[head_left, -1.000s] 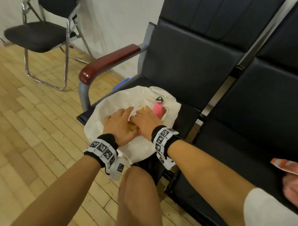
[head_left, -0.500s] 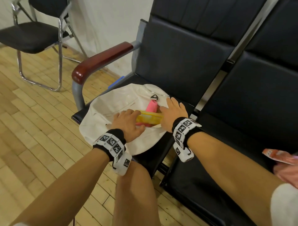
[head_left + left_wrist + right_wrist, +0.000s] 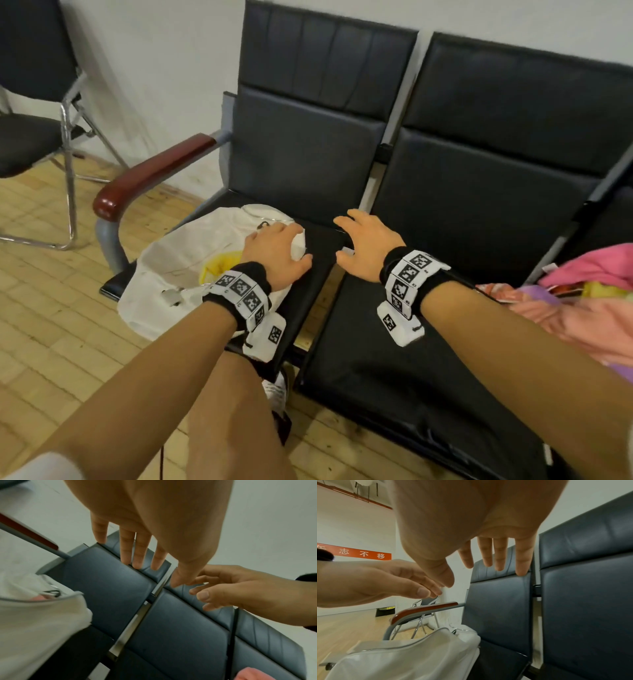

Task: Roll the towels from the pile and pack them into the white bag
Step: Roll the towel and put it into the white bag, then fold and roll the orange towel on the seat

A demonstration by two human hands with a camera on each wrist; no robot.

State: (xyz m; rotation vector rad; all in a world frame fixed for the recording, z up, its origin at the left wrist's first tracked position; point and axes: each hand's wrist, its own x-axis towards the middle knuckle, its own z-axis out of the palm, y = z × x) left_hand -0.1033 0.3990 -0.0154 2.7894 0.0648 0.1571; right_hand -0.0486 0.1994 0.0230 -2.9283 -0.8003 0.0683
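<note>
1. The white bag (image 3: 191, 260) lies slumped on the end seat (image 3: 318, 246) of the bench, directly beneath and to the outer side of the left hand (image 3: 274, 251). Its mouth is open; a rolled yellow towel (image 3: 222, 263) is seen inside, just behind that hand's wrist. A pink towel is glimpsed in the mouth in the left wrist view.
2. The open mouth is judged to be kept so that further rolls can be dropped in.
3. The towel pile (image 3: 579, 301), pink, peach and lilac, rests on the seat well to the outer side of the right forearm, beyond the seat under the right hand (image 3: 368, 248).
4. Left hand: held palm down above the bag's near edge, fingers (image 3: 126, 547) straight and slightly spread; nothing is gripped.
5. Right hand: held palm down above the gap between the two seats, fingers (image 3: 500, 555) extended and apart, thumb out; nothing is held.
6. Both hands being empty and clear of the bag, the next step is judged to be a reach toward the pile for another towel.
</note>
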